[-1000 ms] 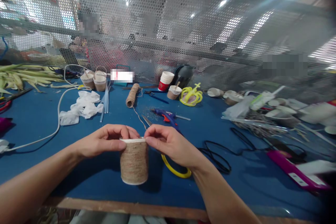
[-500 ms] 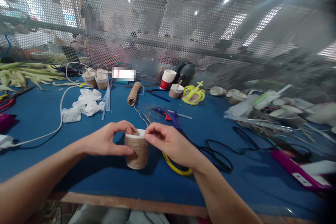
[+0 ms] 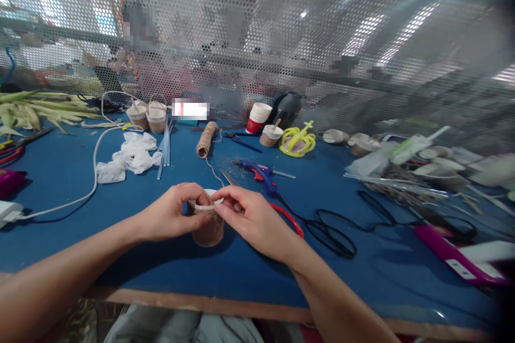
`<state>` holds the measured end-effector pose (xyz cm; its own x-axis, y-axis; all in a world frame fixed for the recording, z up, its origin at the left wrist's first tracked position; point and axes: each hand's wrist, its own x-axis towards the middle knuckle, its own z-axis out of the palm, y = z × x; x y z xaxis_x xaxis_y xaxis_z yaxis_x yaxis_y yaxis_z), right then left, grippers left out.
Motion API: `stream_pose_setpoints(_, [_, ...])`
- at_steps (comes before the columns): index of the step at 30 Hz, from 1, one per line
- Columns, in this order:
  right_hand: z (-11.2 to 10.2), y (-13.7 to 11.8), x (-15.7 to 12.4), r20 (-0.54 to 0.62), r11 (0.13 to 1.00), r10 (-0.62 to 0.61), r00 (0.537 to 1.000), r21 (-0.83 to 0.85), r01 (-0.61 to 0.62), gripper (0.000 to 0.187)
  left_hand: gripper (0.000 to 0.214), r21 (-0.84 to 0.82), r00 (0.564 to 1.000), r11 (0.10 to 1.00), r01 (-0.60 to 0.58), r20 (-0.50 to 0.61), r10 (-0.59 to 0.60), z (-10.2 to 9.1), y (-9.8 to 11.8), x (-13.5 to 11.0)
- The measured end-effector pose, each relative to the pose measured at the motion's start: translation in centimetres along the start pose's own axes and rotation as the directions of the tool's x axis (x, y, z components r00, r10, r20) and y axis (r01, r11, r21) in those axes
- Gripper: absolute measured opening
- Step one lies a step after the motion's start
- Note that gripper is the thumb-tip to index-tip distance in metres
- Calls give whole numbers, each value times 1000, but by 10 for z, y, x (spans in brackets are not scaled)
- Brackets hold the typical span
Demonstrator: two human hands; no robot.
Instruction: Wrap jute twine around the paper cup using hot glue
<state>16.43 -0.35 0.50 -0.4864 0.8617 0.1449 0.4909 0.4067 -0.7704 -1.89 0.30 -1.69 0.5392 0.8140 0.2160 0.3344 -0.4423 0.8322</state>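
A paper cup wrapped in brown twine (image 3: 208,228) stands on the blue table (image 3: 120,257) near the front edge. My left hand (image 3: 173,217) grips its left side, fingers curled round it. My right hand (image 3: 245,214) pinches at the white rim from the right. A thin twine strand (image 3: 213,171) runs from the cup back to a twine spool (image 3: 204,139). Scissors with a red loop handle (image 3: 287,217) lie partly under my right hand.
A blue glue gun (image 3: 259,171) with a black cord (image 3: 333,236) lies behind my right hand. White wads (image 3: 129,158), a white cable (image 3: 94,166), paper cups (image 3: 257,117), a yellow crown (image 3: 296,142), green leaves (image 3: 36,110) and clutter at the right (image 3: 402,171) fill the table. A perforated screen (image 3: 257,37) closes the back.
The cup has come down from a raised hold to the table, and both hands closed in around its rim. The view has shifted slightly.
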Motion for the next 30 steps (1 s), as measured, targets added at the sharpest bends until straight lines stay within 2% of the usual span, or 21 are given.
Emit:
stream_pose_setpoints(4, [-2,3,-1,-6,996,46,999,75,-45,16,13,-19,999,1000,21,26,-21,-2,0,-1])
stream_pose_setpoints(9, [-2,2,-1,20,992,67,998,102,-68,12,10,-23,999,999,23,26,-22,-3,-2,-1])
stream_pose_setpoints(20, [1,-1,0,-12,1000,-11,1000,5,11,10,9,103,999,995,-12,-49,17,-2,6,1])
stream_pose_setpoints(30, [5,2,1,-19,999,-42,999,13,42,11,10,-77,996,994,78,-29,-80,-2,6,1])
